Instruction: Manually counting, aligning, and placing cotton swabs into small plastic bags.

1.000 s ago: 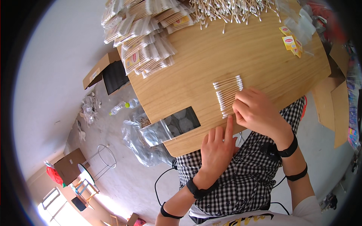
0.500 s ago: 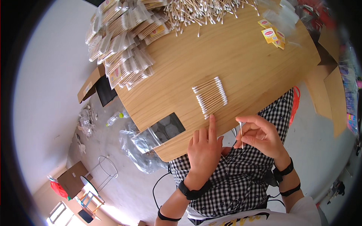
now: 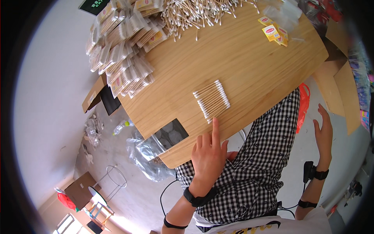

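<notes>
A row of cotton swabs (image 3: 211, 100) lies side by side on the wooden table (image 3: 249, 70), white tips roughly lined up at both ends. My left hand (image 3: 209, 154) is at the near table edge, its index finger stretched to the tip of the nearest swab and the other fingers loosely bent; it holds nothing. Out to the right, beyond the table and above the floor, my right hand (image 3: 323, 132) is raised with thumb and fingers apart, and no swab shows in it.
Stacked clear packets of swabs (image 3: 124, 54) cover the far left corner, beside a heap of loose swabs (image 3: 198, 13). Yellow cards (image 3: 271, 33) and clear plastic bags (image 3: 282, 17) lie far right. A rectangular cutout (image 3: 171, 132) with plastic bagging is near left. Cardboard boxes (image 3: 331, 85) stand right.
My right hand has swung away to the right and opened; the swab it held is no longer in it. My left index finger stays by the row. The view has shifted slightly.
</notes>
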